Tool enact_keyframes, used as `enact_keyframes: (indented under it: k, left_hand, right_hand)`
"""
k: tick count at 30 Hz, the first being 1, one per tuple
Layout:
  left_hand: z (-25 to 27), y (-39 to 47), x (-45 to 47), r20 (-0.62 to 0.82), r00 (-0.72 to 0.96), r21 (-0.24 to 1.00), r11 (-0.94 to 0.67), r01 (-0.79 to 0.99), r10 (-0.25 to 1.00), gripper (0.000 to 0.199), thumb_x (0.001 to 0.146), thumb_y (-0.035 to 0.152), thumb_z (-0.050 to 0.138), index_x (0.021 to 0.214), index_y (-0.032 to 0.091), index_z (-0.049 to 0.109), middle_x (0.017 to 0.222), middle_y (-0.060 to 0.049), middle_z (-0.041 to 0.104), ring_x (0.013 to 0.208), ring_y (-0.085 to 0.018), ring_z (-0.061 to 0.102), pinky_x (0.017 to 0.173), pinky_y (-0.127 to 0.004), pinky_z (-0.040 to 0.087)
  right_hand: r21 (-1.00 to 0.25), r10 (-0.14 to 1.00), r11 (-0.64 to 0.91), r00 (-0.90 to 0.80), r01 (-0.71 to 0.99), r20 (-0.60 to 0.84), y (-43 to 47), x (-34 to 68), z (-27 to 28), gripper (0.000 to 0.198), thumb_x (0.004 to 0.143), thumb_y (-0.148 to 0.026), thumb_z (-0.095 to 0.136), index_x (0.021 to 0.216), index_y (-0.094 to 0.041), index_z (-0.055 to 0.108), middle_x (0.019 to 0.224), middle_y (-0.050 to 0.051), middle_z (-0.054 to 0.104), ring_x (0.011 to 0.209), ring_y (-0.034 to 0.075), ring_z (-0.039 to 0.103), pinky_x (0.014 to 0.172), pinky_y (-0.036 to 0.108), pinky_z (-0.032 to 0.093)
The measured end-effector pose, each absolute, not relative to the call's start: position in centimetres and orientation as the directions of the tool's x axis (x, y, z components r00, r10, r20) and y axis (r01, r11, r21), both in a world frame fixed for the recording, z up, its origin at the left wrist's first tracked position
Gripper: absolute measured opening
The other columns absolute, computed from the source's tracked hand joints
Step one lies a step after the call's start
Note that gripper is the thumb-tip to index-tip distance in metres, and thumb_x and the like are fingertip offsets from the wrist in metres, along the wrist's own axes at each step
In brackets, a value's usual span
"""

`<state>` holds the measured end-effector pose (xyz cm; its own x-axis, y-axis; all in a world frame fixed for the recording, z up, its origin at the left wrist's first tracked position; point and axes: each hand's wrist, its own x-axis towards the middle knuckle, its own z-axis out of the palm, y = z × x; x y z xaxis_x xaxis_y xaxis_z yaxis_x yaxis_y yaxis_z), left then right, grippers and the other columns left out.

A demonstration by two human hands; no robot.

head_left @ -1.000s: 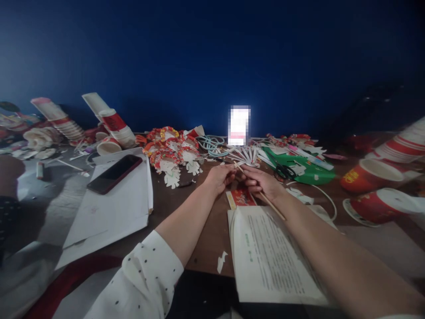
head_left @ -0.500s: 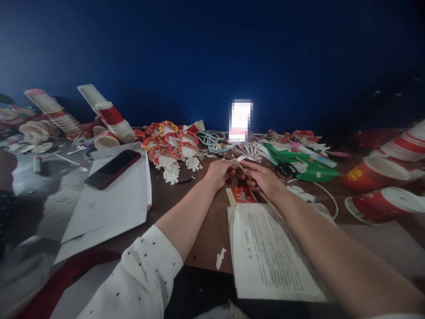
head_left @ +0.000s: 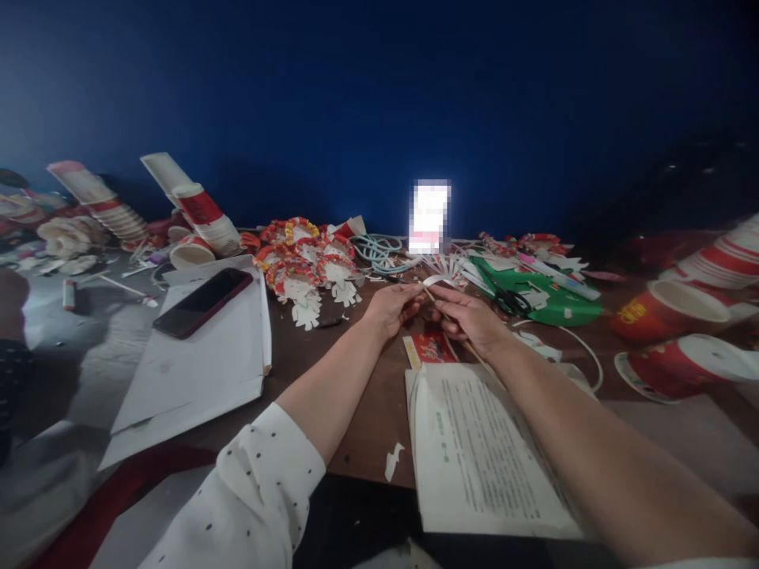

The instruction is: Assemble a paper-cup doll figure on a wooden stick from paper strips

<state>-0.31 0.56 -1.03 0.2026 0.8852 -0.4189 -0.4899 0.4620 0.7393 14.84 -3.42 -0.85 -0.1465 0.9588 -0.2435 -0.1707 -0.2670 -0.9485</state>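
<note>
My right hand [head_left: 471, 318] is closed on a thin wooden stick [head_left: 477, 356] that slants down toward my forearm. Its thumb and forefinger meet the fingertips of my left hand [head_left: 391, 310] near the stick's upper end. A narrow white paper strip [head_left: 437, 280] curves up between the two hands, its left end pinched in my left fingers. Whether the strip is fixed to the stick is hidden by the fingers. Below the hands lies a red printed paper piece [head_left: 432, 348], beside a printed booklet [head_left: 474, 450].
Red-and-white paper crafts [head_left: 308, 261] crowd the back, near a lit screen [head_left: 430, 215]. Black-handled scissors [head_left: 513, 302] lie on green paper [head_left: 569, 312]. A phone [head_left: 202, 302] rests on white sheets [head_left: 195, 379]. Paper cups [head_left: 670, 308] stand or lie at both sides.
My left fingertips have shifted slightly right, over the stick's upper tip, which showed beyond the fingers before. The strip remains between the hands.
</note>
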Motion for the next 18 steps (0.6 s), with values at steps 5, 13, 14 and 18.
enact_keyframes:
  k: [5,13,14,18]
  left_hand:
    - [-0.89,0.37,-0.3,-0.402,0.181,0.756,0.437,-0.489,0.898,0.014,0.088,0.008,0.066,0.074,0.009,0.064,0.059,0.001,0.061,0.046,-0.003,0.052,0.047,-0.011,0.044]
    - [-1.34,0.37,-0.4,-0.368,0.215,0.737,0.425,-0.526,0.905,0.012,0.085,0.012,0.071,0.074,0.01,0.065,0.063,0.001,0.063,0.051,-0.003,0.055,0.051,-0.012,0.047]
    - [-1.4,0.37,-0.37,-0.36,0.215,0.739,0.418,-0.529,0.908,0.012,0.084,0.012,0.072,0.075,0.01,0.066,0.065,0.0,0.064,0.052,-0.003,0.056,0.052,-0.013,0.048]
    - [-1.6,0.31,-0.17,-0.342,0.225,0.729,0.409,-0.549,0.912,0.008,0.087,0.007,0.066,0.08,0.009,0.07,0.07,-0.002,0.068,0.062,-0.005,0.063,0.059,-0.013,0.051]
  right_hand:
    - [-0.942,0.954,-0.271,-0.189,-0.2,-0.234,-3.47,15.0,-0.88,0.063,0.076,-0.022,0.07,0.137,-0.018,0.061,0.068,-0.001,0.062,0.042,0.005,0.037,0.037,0.016,0.015]
    - [-0.949,0.966,-0.241,-0.147,-0.203,-0.214,-3.76,14.39,-0.58,0.061,0.076,-0.023,0.07,0.136,-0.016,0.061,0.067,-0.001,0.061,0.042,0.004,0.037,0.037,0.016,0.016]
    - [-0.949,0.967,-0.239,-0.138,-0.205,-0.214,-3.75,14.31,-0.56,0.061,0.076,-0.023,0.07,0.136,-0.016,0.061,0.067,-0.002,0.06,0.042,0.004,0.036,0.037,0.016,0.016]
    - [-0.943,0.97,-0.239,-0.107,-0.23,-0.22,-3.53,14.35,-0.73,0.059,0.075,-0.022,0.069,0.133,-0.016,0.062,0.064,-0.003,0.059,0.041,0.004,0.035,0.037,0.015,0.015]
